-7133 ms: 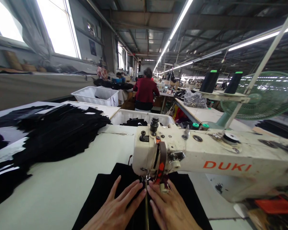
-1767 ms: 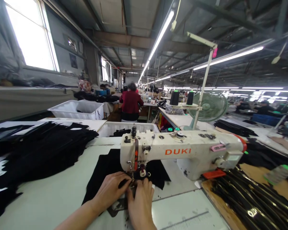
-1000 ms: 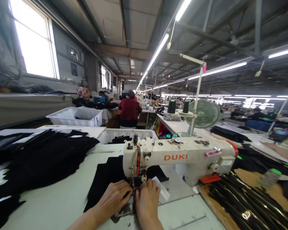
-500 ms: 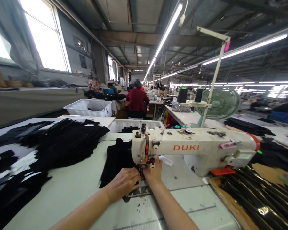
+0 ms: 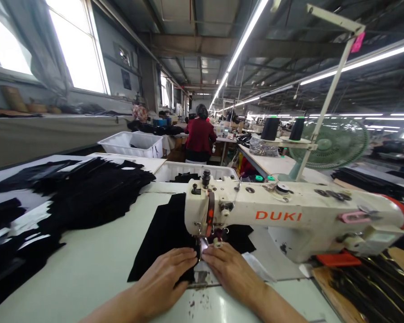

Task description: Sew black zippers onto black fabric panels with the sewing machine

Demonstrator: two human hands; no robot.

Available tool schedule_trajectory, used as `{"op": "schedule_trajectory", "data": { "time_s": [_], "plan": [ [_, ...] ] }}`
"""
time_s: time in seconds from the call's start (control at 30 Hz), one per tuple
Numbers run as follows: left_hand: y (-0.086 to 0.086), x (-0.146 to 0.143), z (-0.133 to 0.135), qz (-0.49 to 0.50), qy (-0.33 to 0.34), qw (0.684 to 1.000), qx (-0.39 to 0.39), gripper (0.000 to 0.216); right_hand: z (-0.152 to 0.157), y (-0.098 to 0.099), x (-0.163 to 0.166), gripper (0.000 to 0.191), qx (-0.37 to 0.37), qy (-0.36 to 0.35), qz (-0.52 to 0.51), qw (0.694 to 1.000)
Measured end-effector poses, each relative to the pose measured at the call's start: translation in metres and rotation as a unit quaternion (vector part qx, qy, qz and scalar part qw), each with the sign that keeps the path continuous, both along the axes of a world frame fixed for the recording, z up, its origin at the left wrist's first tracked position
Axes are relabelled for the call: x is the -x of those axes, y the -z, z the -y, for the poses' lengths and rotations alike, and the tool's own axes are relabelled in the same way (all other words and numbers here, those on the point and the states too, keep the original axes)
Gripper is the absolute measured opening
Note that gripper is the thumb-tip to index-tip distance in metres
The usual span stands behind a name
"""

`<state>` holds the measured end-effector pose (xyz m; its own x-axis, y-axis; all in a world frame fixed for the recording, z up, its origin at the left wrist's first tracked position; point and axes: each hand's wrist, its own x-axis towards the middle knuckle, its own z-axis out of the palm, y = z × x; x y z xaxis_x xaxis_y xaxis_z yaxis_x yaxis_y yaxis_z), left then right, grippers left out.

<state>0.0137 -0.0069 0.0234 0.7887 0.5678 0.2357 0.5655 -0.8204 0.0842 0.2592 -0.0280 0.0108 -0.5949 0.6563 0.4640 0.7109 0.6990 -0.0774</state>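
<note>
A black fabric piece (image 5: pixel 158 237) lies under the needle area of a white sewing machine (image 5: pixel 242 211) marked DUKI. My left hand (image 5: pixel 166 273) rests flat on the fabric's near part, left of the presser foot (image 5: pixel 202 251), fingers stretched toward it and thumb apart. Just right of the foot, my right hand (image 5: pixel 232 269) lies low with its fingers extended, the tips close to the needle. Part of the black fabric shows behind the machine head, beyond my right fingers. A white slip (image 5: pixel 256 264) lies beside my right hand. What is under my right fingertips is hidden.
Black cut pieces (image 5: pixel 97 193) are heaped at left. White bins (image 5: pixel 131 144) stand beyond the table. Thread cones (image 5: pixel 270 128) and a green fan (image 5: pixel 333 141) are at right. Shiny black strips (image 5: pixel 366 287) lie front right. A person in dark red (image 5: pixel 200 139) sits ahead.
The black fabric has shifted and turned, now showing on both sides of the machine head. My right hand has drawn back and down from behind the needle. The view has moved closer.
</note>
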Motion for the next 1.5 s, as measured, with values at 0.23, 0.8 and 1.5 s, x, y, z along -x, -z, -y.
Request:
{"op": "schedule_trajectory", "data": {
  "time_s": [0.23,0.8,1.5],
  "plan": [
    [-0.009,0.001,-0.008,0.004,0.056,0.998,-0.009,0.062,-0.001,0.005,-0.001,0.038,-0.034,-0.01,0.006,0.999],
    [-0.021,-0.007,-0.02,-0.014,0.111,0.981,-0.159,0.055,-0.014,0.015,0.012,0.025,-0.127,0.015,-0.047,0.991],
    [0.004,-0.005,-0.028,0.011,0.077,0.995,-0.066,0.059,-0.017,0.024,0.012,0.031,-0.099,0.046,-0.014,0.994]
  ]
}}
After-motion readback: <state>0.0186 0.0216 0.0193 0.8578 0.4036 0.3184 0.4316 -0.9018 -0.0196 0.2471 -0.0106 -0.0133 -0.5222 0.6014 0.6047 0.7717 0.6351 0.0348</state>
